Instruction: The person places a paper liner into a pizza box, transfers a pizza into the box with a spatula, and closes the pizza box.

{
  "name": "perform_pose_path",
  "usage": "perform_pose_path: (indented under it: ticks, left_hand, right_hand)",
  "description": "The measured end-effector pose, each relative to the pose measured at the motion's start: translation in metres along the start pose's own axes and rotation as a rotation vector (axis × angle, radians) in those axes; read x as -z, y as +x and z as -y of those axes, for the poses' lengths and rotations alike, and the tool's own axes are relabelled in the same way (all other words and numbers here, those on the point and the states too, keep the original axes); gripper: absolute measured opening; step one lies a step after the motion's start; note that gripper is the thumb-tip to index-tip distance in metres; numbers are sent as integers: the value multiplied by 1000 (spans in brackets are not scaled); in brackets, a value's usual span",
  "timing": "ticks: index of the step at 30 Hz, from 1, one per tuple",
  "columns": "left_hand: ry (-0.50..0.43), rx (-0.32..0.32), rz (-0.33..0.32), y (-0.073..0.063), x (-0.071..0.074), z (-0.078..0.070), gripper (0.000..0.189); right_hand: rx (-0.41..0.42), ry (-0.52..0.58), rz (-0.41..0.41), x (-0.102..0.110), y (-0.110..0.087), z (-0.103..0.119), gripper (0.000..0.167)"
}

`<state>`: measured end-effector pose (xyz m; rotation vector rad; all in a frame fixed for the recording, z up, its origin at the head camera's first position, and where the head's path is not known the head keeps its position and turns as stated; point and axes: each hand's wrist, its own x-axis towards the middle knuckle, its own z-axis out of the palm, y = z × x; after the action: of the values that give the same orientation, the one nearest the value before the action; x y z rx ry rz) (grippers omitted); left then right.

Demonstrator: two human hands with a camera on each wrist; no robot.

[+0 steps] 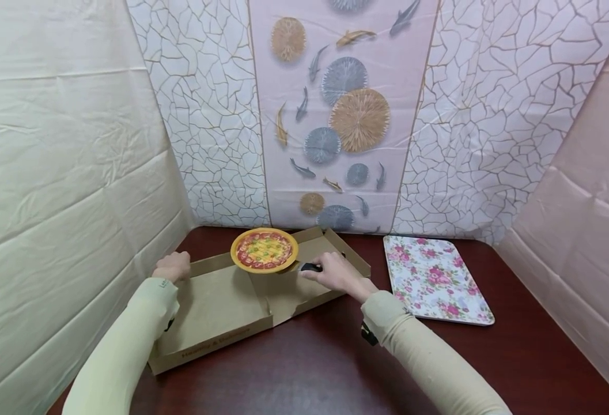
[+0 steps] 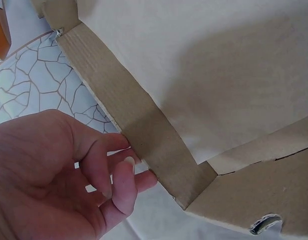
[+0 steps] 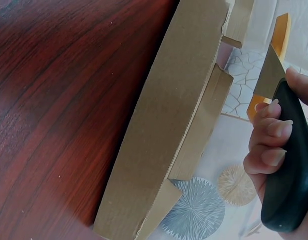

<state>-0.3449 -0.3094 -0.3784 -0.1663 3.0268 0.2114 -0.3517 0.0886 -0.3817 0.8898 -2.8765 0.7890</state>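
Note:
In the head view my right hand (image 1: 335,272) grips the black handle (image 3: 288,165) of a pizza server, fingers and thumb wrapped round it. Its metal blade (image 3: 269,75) reaches under a round pizza (image 1: 264,251) with an orange-yellow rim and red, yellow and green topping. The pizza overlaps the back edge of the open cardboard pizza box (image 1: 216,305), close to its middle fold. My left hand (image 1: 172,266) is at the box's back left side; in the left wrist view its loosely bent fingers touch the outside of the side wall (image 2: 139,125), thumb apart from it.
Right of the box lies a white tray (image 1: 439,279) with pink flowers on the dark red-brown table (image 1: 304,369). Cloth-covered walls stand at the left, back and right. A paper sheet (image 2: 233,75) lines the box half near my left hand.

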Motion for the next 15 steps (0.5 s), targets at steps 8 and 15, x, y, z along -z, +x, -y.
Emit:
perform_pose_path:
  ticks: [8, 15]
  left_hand:
    - [2, -8, 11, 1, -1, 4, 6]
    - [15, -15, 23, 1, -2, 6, 7]
  right_hand:
    - [20, -8, -14, -3, 0, 6, 38]
    - [28, 24, 1, -7, 2, 9, 40]
